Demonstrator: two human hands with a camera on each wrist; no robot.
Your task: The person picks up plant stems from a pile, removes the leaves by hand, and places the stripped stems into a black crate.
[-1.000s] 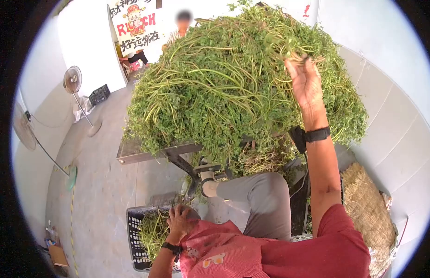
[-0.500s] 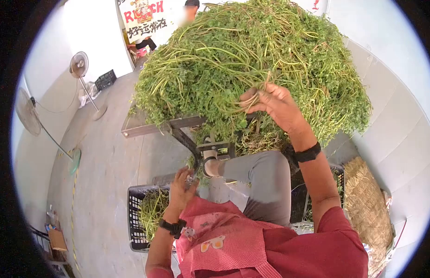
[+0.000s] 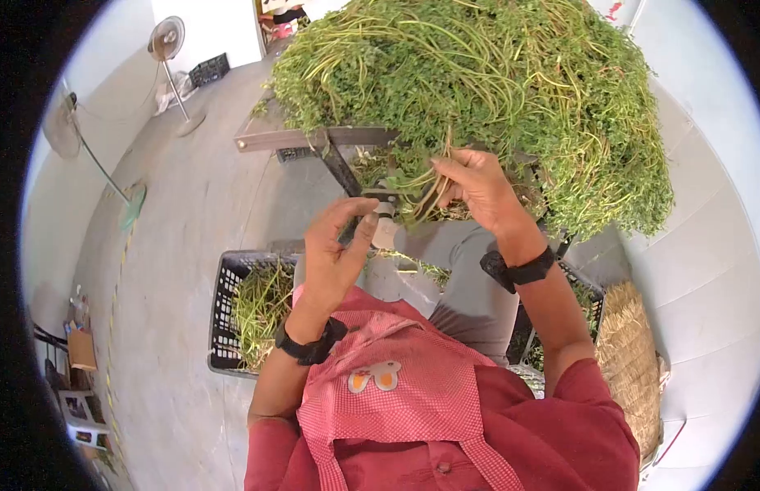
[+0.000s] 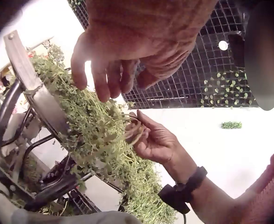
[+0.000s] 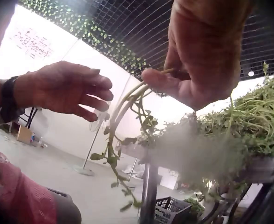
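Observation:
In the head view the right hand (image 3: 481, 190) pinches a few green stems (image 3: 427, 190) between thumb and fingers, in front of a large heap of leafy greens (image 3: 478, 74) on a metal-edged table (image 3: 274, 141). The right wrist view has the pinched stems (image 5: 124, 108) hanging down in a curve, small leaves at their ends. To the left, the left hand (image 3: 337, 250) is raised, thumb and fingers apart, holding nothing. The stems are close to its fingertips but apart from them. The left wrist view has its fingers (image 4: 99, 79) loosely bent above the heap.
A black crate (image 3: 222, 327) holding cut greens (image 3: 261, 315) stands at the lower left. Another crate (image 3: 589, 299) and a straw bundle (image 3: 629, 352) are at the right. Two fans (image 3: 134, 204) (image 3: 188, 124) stand on the floor at the left. The person's legs are under the table.
The right hand has come down from the heap towards the body with the stems. The left hand has risen from beside the crate towards them. The head view has tilted downward.

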